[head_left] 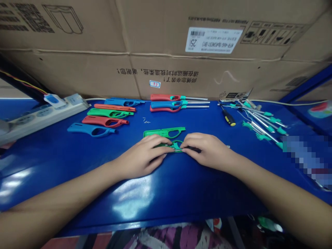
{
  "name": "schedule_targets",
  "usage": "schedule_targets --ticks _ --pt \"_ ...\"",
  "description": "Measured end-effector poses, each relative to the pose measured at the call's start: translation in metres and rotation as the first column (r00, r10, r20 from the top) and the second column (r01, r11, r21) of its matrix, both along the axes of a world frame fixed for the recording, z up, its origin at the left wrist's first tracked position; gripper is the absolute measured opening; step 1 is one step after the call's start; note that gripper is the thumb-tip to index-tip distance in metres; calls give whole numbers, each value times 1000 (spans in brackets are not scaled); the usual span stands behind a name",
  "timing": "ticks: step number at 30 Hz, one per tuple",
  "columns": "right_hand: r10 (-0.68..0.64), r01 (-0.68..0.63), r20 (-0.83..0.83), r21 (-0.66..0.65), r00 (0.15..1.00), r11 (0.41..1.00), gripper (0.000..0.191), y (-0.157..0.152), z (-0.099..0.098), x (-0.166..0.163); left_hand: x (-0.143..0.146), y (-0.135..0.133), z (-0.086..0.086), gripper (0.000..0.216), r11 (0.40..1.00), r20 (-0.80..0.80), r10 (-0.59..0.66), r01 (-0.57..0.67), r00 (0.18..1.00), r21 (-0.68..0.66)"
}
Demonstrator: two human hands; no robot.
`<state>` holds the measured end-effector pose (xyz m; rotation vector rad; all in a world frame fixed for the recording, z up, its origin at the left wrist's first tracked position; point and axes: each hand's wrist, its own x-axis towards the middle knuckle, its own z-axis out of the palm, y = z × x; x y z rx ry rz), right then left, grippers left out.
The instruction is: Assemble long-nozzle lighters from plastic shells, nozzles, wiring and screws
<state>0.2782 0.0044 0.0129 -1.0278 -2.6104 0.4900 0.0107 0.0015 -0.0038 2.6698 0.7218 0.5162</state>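
My left hand [145,154] is closed over the handle end of a green lighter shell half [181,141] lying on the blue table. Its thumb and fingertips press on the shell, where a teal trigger piece and small inner parts show. From the other side my right hand [207,150] meets the shell, with fingers pinched together near the trigger opening. Something dark shows under that palm, and I cannot make out what it is. A second green shell half [164,132] lies just beyond both hands.
Lighter shells [92,129] in several colours lie at left, beside a power strip [44,116]. Assembled lighters [166,103] rest at the back. A screwdriver [228,116] and a pile of metal-tubed lighter parts [264,121] lie at right. Small pins [146,121] are loose mid-table. A cardboard box [160,45] stands behind.
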Motion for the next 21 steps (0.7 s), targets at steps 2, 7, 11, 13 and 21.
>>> schedule_targets --ticks 2,7,11,13,21 --pt "15 -15 -30 -2 999 1000 15 0 -1 -1 0 0 -1 38 1000 12 -1 1 1000 4" --pt "-21 34 -204 61 979 998 23 5 -1 1 -1 1 2 30 999 81 11 -13 997 30" --pt "-82 79 13 153 997 985 46 12 -1 8 -9 8 6 27 992 119 78 -89 990 88" --pt "-93 78 102 141 991 987 51 14 -4 11 -13 14 6 25 983 164 135 -152 977 100" --pt "-205 209 -163 9 965 978 2 24 -9 14 -14 23 -2 24 978 244 179 -200 953 62"
